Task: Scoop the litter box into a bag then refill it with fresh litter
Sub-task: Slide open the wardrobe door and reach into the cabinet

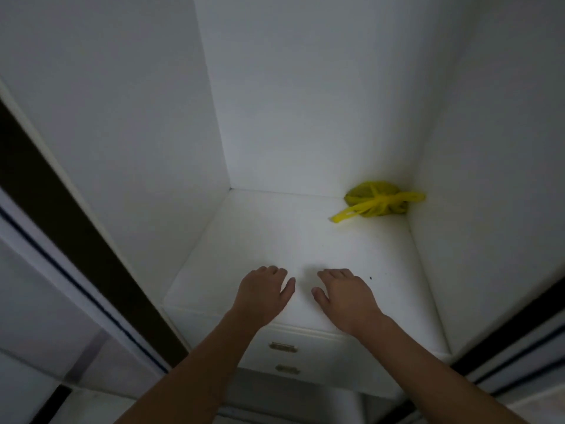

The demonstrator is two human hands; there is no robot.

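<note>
Two bare hands — left hand (263, 293) and right hand (345, 296) — are hovering palms-down, fingers loosely curled, holding nothing, over a white cabinet shelf (275, 240); a knotted yellow plastic bag (377, 199) is sitting in its far right corner.

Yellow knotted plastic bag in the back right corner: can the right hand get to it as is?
Probably yes. The yellow knotted plastic bag sits alone on the white shelf, and nothing lies between it and the right hand, which holds nothing; it needs a forward reach.
</note>
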